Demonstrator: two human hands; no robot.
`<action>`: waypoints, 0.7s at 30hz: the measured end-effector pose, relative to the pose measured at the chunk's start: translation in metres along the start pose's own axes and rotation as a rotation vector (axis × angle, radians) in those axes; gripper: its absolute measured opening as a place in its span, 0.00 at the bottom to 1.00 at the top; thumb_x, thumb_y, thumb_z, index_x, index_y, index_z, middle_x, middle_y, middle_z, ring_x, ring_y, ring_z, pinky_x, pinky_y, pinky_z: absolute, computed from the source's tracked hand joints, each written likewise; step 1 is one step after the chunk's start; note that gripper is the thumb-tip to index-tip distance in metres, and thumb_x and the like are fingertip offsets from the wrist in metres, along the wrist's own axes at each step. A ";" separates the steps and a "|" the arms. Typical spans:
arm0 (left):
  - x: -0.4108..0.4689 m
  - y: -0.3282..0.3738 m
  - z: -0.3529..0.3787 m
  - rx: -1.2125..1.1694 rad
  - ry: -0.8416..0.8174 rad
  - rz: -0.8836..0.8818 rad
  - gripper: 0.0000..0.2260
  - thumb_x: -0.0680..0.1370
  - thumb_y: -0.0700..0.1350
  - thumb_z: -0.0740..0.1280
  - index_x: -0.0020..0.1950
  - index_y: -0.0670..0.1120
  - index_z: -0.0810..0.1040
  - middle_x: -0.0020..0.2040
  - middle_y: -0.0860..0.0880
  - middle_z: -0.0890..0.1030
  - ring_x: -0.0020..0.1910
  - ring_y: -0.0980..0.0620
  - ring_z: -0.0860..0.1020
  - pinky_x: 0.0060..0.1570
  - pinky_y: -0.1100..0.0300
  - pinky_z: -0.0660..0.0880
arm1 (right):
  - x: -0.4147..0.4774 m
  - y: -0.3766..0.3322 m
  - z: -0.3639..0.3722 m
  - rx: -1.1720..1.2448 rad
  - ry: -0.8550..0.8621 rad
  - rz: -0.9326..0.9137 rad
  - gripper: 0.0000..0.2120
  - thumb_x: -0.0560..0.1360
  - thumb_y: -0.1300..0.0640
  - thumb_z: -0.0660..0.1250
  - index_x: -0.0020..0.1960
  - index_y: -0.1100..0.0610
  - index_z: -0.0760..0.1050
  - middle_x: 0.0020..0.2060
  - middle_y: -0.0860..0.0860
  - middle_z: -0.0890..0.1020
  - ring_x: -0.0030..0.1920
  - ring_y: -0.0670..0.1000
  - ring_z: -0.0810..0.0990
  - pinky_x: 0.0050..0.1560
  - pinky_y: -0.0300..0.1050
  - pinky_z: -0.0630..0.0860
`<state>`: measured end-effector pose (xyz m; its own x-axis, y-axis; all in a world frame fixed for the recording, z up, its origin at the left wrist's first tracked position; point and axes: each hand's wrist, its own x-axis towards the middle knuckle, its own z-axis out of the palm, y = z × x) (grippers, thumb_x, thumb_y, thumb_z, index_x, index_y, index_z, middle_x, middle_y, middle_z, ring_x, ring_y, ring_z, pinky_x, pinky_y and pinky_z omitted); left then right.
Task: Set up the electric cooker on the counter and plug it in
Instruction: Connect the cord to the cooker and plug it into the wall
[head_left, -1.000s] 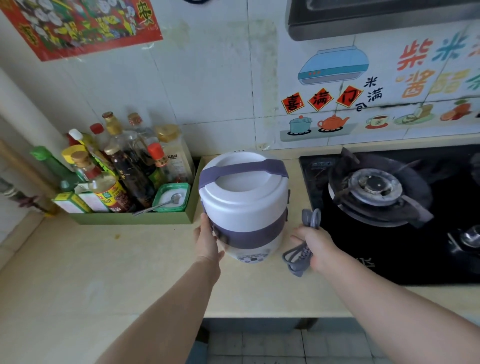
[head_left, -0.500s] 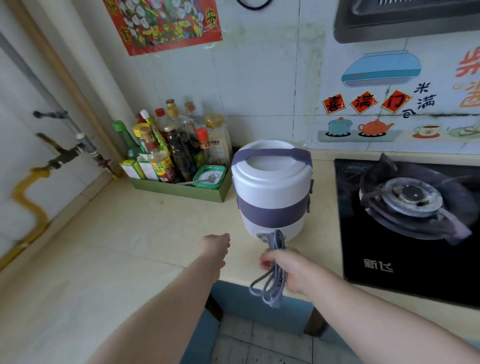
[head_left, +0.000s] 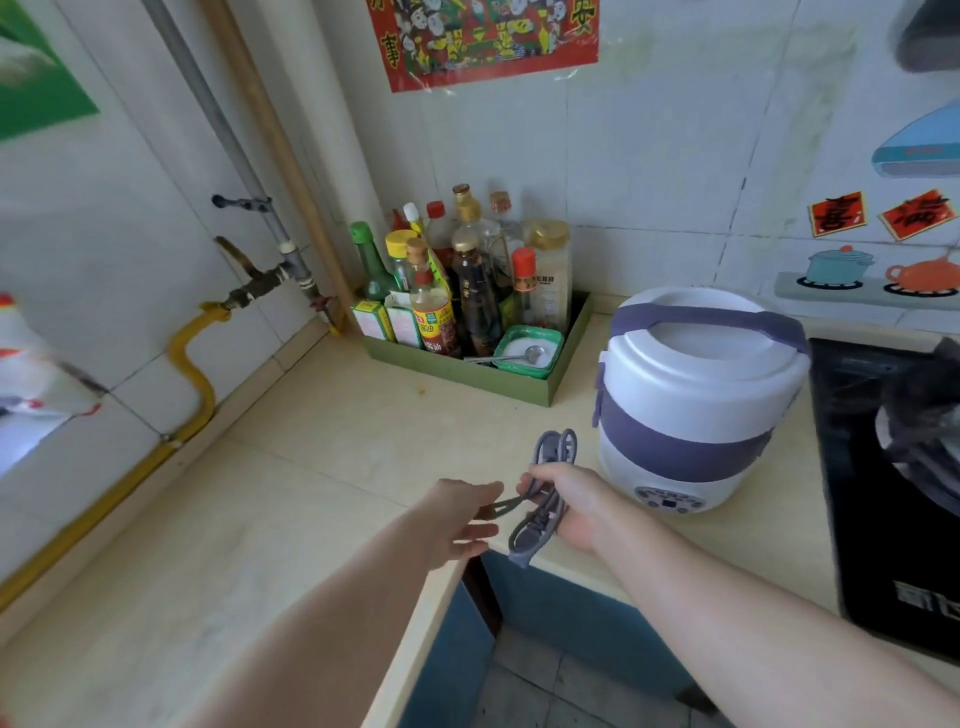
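The white electric cooker (head_left: 691, 400) with a purple band and handle stands upright on the beige counter (head_left: 322, 467), beside the stove. Its control panel faces me. In front of it my right hand (head_left: 569, 501) grips the coiled grey power cord (head_left: 545, 488), loops sticking out above and below the fist. My left hand (head_left: 460, 517) is just left of it, fingers pinching a loop of the cord that runs toward the bundle. No wall socket is in view.
A green tray (head_left: 467, 371) of sauce bottles and a small salt dish stands in the corner behind the hands. A black gas stove (head_left: 883, 467) lies right of the cooker. Gas pipes and a yellow hose (head_left: 197, 364) run along the left wall.
My left hand has let go of the cooker and moved to the cord. My right hand carried the cord from the cooker's right side to its front. My view turned left.
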<state>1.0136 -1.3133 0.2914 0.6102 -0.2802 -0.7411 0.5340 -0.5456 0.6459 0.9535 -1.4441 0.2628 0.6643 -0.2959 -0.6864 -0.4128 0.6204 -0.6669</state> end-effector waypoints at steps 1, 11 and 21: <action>0.005 0.002 -0.004 -0.012 -0.016 0.023 0.06 0.77 0.45 0.69 0.46 0.43 0.77 0.42 0.47 0.79 0.38 0.51 0.78 0.35 0.61 0.75 | 0.004 -0.001 0.005 0.016 0.006 0.001 0.12 0.76 0.65 0.62 0.34 0.61 0.74 0.33 0.56 0.76 0.37 0.54 0.75 0.38 0.46 0.70; 0.070 0.031 -0.052 -0.320 0.261 0.184 0.10 0.80 0.34 0.58 0.42 0.43 0.75 0.34 0.45 0.75 0.32 0.52 0.73 0.35 0.60 0.74 | 0.031 -0.010 0.044 0.131 0.059 -0.102 0.04 0.75 0.67 0.66 0.45 0.60 0.73 0.38 0.57 0.77 0.40 0.54 0.77 0.47 0.46 0.73; 0.065 0.049 -0.027 0.304 0.578 0.359 0.18 0.75 0.38 0.59 0.64 0.49 0.75 0.65 0.45 0.72 0.67 0.43 0.66 0.68 0.50 0.64 | 0.006 0.010 -0.041 -0.028 0.241 0.000 0.13 0.78 0.64 0.61 0.62 0.59 0.74 0.48 0.53 0.80 0.54 0.54 0.78 0.55 0.48 0.73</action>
<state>1.0952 -1.3367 0.2798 0.9719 -0.0678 -0.2255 0.1098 -0.7168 0.6886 0.9275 -1.4690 0.2400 0.4978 -0.4630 -0.7334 -0.4318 0.6011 -0.6725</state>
